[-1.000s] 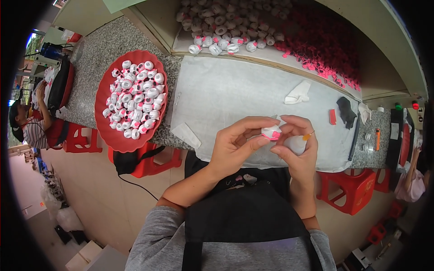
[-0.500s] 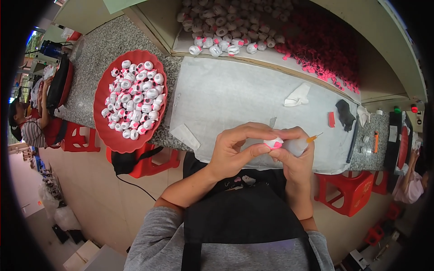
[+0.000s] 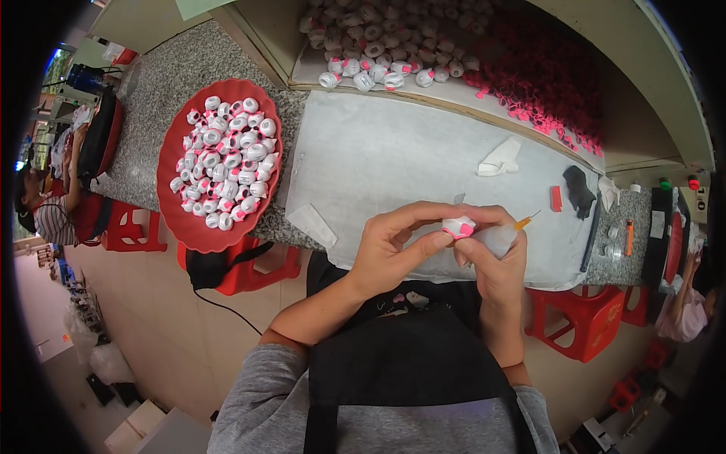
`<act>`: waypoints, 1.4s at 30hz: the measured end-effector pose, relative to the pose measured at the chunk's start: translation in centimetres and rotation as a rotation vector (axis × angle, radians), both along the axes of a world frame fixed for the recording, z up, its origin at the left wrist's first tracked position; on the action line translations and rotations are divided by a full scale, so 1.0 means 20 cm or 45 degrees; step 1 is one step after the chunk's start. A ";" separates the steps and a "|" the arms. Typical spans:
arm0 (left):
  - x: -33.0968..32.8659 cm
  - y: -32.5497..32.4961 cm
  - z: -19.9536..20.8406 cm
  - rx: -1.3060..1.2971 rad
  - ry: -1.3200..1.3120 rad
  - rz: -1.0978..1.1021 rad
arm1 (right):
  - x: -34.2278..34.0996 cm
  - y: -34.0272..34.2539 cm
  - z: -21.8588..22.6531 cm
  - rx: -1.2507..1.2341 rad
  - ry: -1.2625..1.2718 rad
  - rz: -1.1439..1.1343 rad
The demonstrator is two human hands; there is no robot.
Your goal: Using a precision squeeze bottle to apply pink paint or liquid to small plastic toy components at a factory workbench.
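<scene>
Between my two hands is a small white plastic figure part (image 3: 456, 227) with pink patches. My left hand (image 3: 395, 244) pinches it between thumb and fingers. My right hand (image 3: 495, 261) touches its right side with thumb and fingertips, while a translucent squeeze bottle (image 3: 498, 239) lies held in that palm. The bottle's orange needle tip (image 3: 522, 224) points up and to the right, away from the part. Both hands are above the near edge of a pale work sheet (image 3: 378, 151) on the table.
Left stands a red scalloped tray (image 3: 172, 204) full of white-and-pink parts. A shelf behind holds more white parts (image 3: 363, 79) and many small pink pieces (image 3: 541, 113). Crumpled tissue (image 3: 499, 157), a black cloth (image 3: 578, 191) and an orange pen-like tool (image 3: 629, 238) lie at the right. Red stools (image 3: 578, 321) stand below.
The white part has turned between my fingers, showing a different side with its pink patch, and sits slightly higher. The bottle has shifted a little with my right hand.
</scene>
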State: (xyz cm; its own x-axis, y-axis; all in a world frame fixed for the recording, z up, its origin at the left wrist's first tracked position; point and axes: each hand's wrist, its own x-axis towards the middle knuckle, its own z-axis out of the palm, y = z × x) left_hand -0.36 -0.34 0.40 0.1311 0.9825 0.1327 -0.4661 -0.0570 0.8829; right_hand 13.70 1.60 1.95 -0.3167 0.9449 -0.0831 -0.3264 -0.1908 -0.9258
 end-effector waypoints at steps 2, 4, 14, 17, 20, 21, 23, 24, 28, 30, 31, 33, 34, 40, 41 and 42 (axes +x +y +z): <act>0.00 0.00 -0.01 0.008 0.002 0.010 | 0.00 0.00 -0.01 0.014 -0.002 -0.002; 0.01 -0.01 -0.01 0.014 0.004 0.018 | 0.00 -0.01 -0.01 0.025 -0.005 -0.005; 0.04 -0.02 0.01 -0.061 -0.072 0.075 | -0.03 -0.01 -0.01 0.014 0.041 -0.069; 0.04 -0.02 -0.01 -0.025 -0.035 0.105 | -0.02 -0.01 -0.02 0.010 0.051 -0.068; 0.04 -0.02 -0.01 0.001 0.000 0.111 | -0.02 0.00 -0.03 0.008 0.057 -0.058; 0.04 -0.02 -0.01 -0.011 -0.001 0.107 | -0.03 0.00 -0.04 0.003 0.062 -0.053; 0.04 -0.02 -0.01 -0.004 0.006 0.115 | -0.02 0.00 -0.02 -0.020 0.048 -0.036; 0.04 -0.02 -0.02 0.003 0.014 0.121 | -0.02 0.00 -0.02 -0.042 0.035 -0.020; 0.04 -0.02 -0.01 -0.050 -0.058 0.135 | -0.02 0.01 -0.03 -0.022 0.081 -0.015; 0.03 -0.02 -0.01 0.002 -0.017 0.133 | -0.03 0.00 -0.03 -0.003 0.104 -0.019; 0.03 -0.02 -0.01 0.002 -0.017 0.135 | -0.03 0.00 -0.03 -0.003 0.103 -0.018; 0.02 -0.02 -0.02 0.081 0.079 0.121 | -0.03 0.00 -0.04 0.000 0.122 -0.028; 0.03 -0.02 -0.02 0.077 0.079 0.122 | -0.03 0.00 -0.05 -0.004 0.121 -0.028; 0.01 0.00 -0.02 -0.030 -0.124 0.018 | -0.02 0.01 -0.04 -0.130 0.189 0.047; 0.01 0.00 -0.03 0.024 -0.121 0.014 | -0.01 0.01 -0.04 -0.107 0.181 0.058; 0.01 0.00 -0.04 0.080 -0.118 0.011 | -0.02 0.01 -0.04 -0.081 0.174 0.070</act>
